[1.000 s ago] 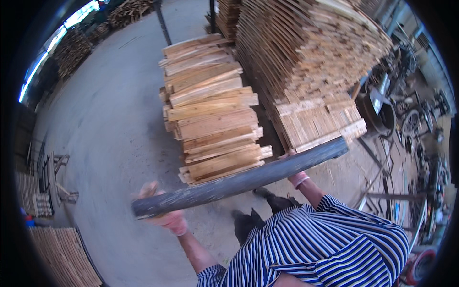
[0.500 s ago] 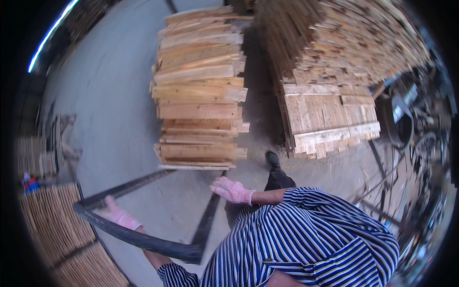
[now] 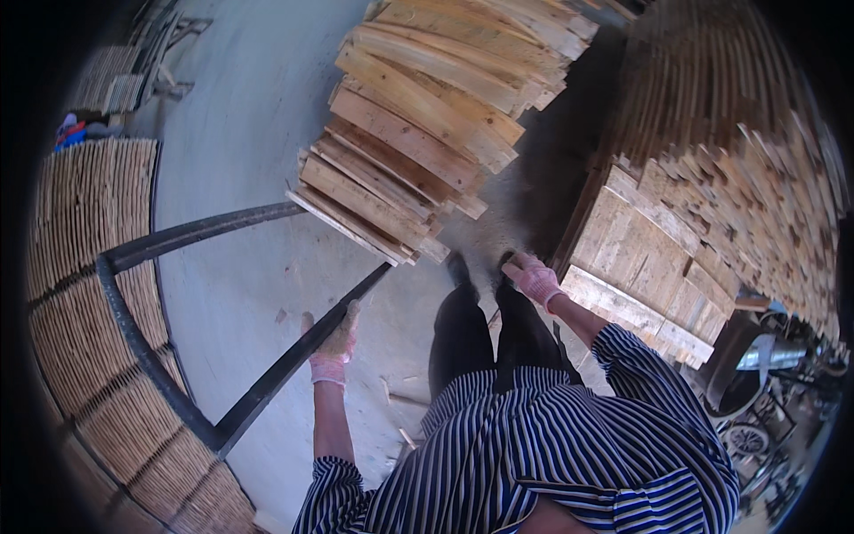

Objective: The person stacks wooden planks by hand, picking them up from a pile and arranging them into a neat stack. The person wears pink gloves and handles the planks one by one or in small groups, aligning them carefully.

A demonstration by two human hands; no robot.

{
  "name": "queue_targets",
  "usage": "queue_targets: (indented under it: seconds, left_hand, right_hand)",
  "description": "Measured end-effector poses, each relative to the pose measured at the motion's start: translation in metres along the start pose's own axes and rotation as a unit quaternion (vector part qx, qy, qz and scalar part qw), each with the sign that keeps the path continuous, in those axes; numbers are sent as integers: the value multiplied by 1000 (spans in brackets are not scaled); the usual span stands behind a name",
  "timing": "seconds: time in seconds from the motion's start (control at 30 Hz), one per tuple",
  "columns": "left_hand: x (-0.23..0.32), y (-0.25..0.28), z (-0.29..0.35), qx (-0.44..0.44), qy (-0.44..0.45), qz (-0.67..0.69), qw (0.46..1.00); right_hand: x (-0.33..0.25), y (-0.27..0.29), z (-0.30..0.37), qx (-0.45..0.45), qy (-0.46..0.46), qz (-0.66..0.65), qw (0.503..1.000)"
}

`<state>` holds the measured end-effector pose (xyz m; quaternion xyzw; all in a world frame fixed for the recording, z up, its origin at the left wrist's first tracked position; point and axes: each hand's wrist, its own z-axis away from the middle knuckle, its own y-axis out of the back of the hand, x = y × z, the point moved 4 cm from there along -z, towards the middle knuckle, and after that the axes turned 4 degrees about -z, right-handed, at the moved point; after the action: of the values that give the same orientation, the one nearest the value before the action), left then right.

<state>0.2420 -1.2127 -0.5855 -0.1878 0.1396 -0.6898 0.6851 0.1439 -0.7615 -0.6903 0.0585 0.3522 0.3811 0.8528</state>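
Note:
A black metal handle frame rises at left from the near end of a stack of wooden boards. My left hand, in a pink and white glove, is at the frame's right side bar. The bar crosses over the hand, with the thumb past one side and fingers along the other; part of the palm is hidden. My right hand, gloved alike, hangs over my foot with its fingers loosely bent and apart. Nothing shows in it, and it is nearest to the low board pile at right.
Tall bundles of thin wood strips line the left side. A high stack of boards fills the far right, with metal machinery and wheels nearer me. Wood scraps lie on the grey floor by my legs.
My view and body have turned, so the board stack now slants. My left hand has moved from inside the frame to its right bar. My right hand has left that bar and swung right.

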Motion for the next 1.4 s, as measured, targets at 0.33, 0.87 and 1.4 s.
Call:
queue_targets:
  seconds: [0.33, 0.87, 1.4]
  left_hand:
    - [-27, 55, -56, -20, -59, -23, 998]
    - [-74, 44, -367, 267, -251, -535, 761]
    - [-55, -29, -329, 364, -540, -629, 424]
  right_hand:
    - [-85, -143, -210, -31, 113, 145, 982]
    - [-145, -183, -338, -131, 169, 58, 975]
    - [-61, -112, -249, -275, -160, -361, 877]
